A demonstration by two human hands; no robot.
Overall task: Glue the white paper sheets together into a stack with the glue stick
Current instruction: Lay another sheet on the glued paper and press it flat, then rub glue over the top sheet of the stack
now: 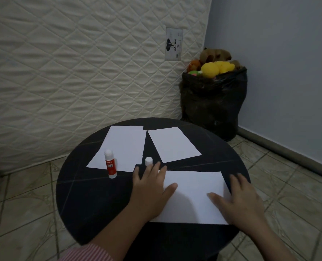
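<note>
On near sheet (192, 196): 2 hands flat, fingers spread, left hand (150, 189) at left edge, right hand (245, 202) at right.

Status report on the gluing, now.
Left hand and right hand flat on the near paper sheet, pressing it. Glue stick upright, untouched; its cap beside it. Two sheets wait behind. Nothing in the way.

Left hand (150, 189) and right hand (245, 202) press flat on the near paper sheet (192, 196), glue stick (110, 163) standing nearby.
</note>
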